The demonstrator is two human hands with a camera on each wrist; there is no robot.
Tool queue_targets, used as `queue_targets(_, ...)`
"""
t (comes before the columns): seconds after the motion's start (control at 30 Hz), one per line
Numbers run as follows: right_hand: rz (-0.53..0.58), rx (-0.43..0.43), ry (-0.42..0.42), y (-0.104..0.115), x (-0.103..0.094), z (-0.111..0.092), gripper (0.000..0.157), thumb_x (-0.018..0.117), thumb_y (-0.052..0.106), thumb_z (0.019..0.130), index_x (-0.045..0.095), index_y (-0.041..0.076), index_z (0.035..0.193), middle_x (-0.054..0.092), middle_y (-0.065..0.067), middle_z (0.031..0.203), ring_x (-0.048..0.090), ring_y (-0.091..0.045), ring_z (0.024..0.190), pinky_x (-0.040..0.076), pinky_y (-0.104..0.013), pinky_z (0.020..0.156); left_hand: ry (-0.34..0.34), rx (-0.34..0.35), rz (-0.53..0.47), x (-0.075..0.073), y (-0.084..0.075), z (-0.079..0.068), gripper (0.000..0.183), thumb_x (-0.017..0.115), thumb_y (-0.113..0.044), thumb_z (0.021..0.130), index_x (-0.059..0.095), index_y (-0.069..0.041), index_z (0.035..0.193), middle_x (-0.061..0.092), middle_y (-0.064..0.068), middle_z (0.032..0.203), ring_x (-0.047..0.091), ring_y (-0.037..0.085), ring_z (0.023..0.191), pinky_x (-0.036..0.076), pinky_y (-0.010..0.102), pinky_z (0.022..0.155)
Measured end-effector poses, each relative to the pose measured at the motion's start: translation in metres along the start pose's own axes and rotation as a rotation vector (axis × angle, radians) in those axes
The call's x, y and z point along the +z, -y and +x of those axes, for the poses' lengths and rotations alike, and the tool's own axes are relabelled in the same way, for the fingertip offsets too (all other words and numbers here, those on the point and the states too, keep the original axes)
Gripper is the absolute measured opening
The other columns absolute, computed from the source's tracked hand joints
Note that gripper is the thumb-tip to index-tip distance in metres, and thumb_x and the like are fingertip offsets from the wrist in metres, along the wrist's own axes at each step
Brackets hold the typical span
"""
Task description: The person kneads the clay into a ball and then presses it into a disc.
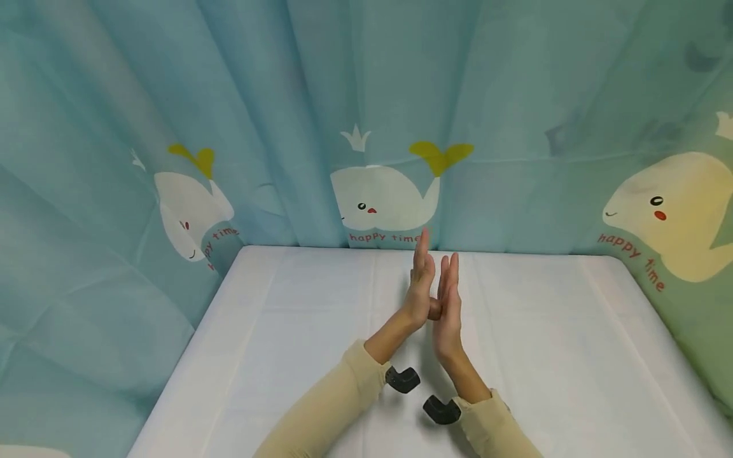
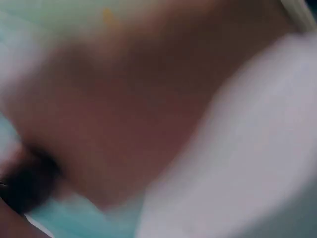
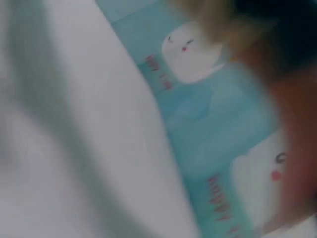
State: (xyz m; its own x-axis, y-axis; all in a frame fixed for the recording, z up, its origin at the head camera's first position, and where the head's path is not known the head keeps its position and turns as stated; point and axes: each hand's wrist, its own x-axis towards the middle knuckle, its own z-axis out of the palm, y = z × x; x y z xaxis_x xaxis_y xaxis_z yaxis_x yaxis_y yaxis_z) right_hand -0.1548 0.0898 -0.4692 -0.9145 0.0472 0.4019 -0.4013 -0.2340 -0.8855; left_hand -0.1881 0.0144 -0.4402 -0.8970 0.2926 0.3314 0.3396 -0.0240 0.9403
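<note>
A small, rounded brown lump (image 1: pixel 435 309) sits between my two palms in the head view, partly covered by them. My left hand (image 1: pixel 420 292) stands upright on one side of it, fingers straight and pointing away from me. Opposite, my right hand (image 1: pixel 450 315) faces it with its fingers also straight, its palm against the lump. Both hands are over the white table (image 1: pixel 321 318). In the left wrist view, motion smears the left hand (image 2: pixel 124 109). Only a blurred edge of the right hand (image 3: pixel 299 144) shows in the right wrist view.
Behind the table hangs a blue-green curtain (image 1: pixel 258 127) printed with white whales and red lettering. Each wrist carries a black curved piece, one on the left cuff (image 1: pixel 403 380) and one on the right cuff (image 1: pixel 442 410); these sit close together.
</note>
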Motion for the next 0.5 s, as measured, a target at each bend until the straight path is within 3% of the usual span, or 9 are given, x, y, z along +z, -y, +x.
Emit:
queue_targets(0.03,-0.002,-0.021,-0.002,0.006,0.001,0.002,0.06,0.011,0.047,0.111,-0.004,0.027,0.166,-0.001,0.003,0.173,-0.006,-0.016,0.158,0.02,-0.024,0.114,0.001,-0.024,-0.02,0.001,0.005,-0.001,0.071,0.009,-0.06,0.107,-0.004,-0.025,0.167,-0.006,-0.004,0.172,0.017,0.009,0.152,0.021,0.044,0.12)
queue_targets(0.07,-0.017,-0.037,-0.006,0.011,0.0,0.006,0.06,0.012,0.047,0.111,-0.003,0.029,0.166,-0.001,0.004,0.173,-0.006,-0.014,0.157,0.017,-0.025,0.115,0.012,-0.046,-0.049,0.002,0.009,-0.004,0.07,0.01,-0.059,0.107,-0.004,-0.024,0.167,0.016,0.002,0.169,0.038,0.009,0.139,0.033,0.039,0.11)
queue_targets(0.1,-0.028,-0.055,-0.014,0.015,-0.001,0.011,0.06,0.014,0.047,0.111,-0.002,0.03,0.166,0.001,0.004,0.173,-0.006,-0.013,0.157,0.015,-0.028,0.116,0.027,-0.062,-0.08,0.004,0.012,-0.007,0.068,0.009,-0.056,0.108,-0.006,-0.024,0.166,0.015,0.004,0.17,0.046,0.009,0.124,0.036,0.034,0.103)
queue_targets(0.23,-0.094,-0.093,-0.042,0.019,-0.017,0.036,0.058,0.016,0.042,0.112,-0.001,0.031,0.166,0.001,0.011,0.172,-0.005,-0.008,0.156,-0.004,-0.037,0.122,0.086,-0.066,-0.246,0.012,0.015,-0.018,0.064,0.009,-0.046,0.111,-0.013,-0.02,0.165,0.008,0.007,0.171,0.047,0.013,0.127,0.036,0.032,0.105)
queue_targets(0.27,-0.098,-0.089,-0.043,0.017,-0.021,0.04,0.058,0.015,0.039,0.112,-0.001,0.031,0.166,0.0,0.012,0.172,-0.005,-0.007,0.156,-0.007,-0.038,0.123,0.088,-0.051,-0.284,0.013,0.012,-0.019,0.064,0.009,-0.045,0.111,-0.013,-0.019,0.165,0.007,0.008,0.171,0.03,0.015,0.146,0.024,0.036,0.118)
queue_targets(0.3,-0.102,-0.099,-0.034,0.013,-0.024,0.041,0.057,0.016,0.036,0.112,-0.002,0.028,0.166,-0.001,0.011,0.172,-0.005,-0.008,0.156,-0.007,-0.04,0.123,0.082,-0.045,-0.321,0.013,0.01,-0.018,0.063,0.01,-0.043,0.112,-0.014,-0.019,0.165,-0.015,0.001,0.171,0.007,0.016,0.155,0.009,0.039,0.123)
queue_targets(0.33,-0.108,-0.092,-0.022,0.009,-0.025,0.039,0.057,0.015,0.034,0.113,-0.002,0.028,0.166,-0.001,0.012,0.172,-0.005,-0.007,0.156,-0.006,-0.039,0.123,0.072,-0.049,-0.361,0.012,0.007,-0.017,0.063,0.011,-0.045,0.112,-0.013,-0.02,0.165,-0.014,0.001,0.171,-0.007,0.016,0.157,0.001,0.04,0.125)
queue_targets(0.47,-0.131,-0.085,0.047,-0.002,-0.017,0.018,0.056,0.013,0.03,0.113,0.0,0.024,0.167,-0.001,0.006,0.173,-0.003,-0.01,0.157,0.0,-0.029,0.123,-0.005,-0.062,-0.407,0.005,0.0,-0.008,0.067,0.013,-0.05,0.111,-0.009,-0.019,0.166,-0.01,0.0,0.172,-0.007,0.021,0.158,-0.002,0.044,0.125)
queue_targets(0.5,-0.141,-0.09,0.065,-0.001,-0.013,0.011,0.056,0.013,0.03,0.112,0.001,0.023,0.167,-0.001,0.004,0.173,0.008,-0.012,0.156,0.007,-0.028,0.121,-0.027,-0.067,-0.387,0.003,0.002,-0.005,0.066,0.013,-0.05,0.111,-0.008,-0.019,0.166,-0.009,0.0,0.172,-0.007,0.02,0.158,-0.002,0.044,0.125)
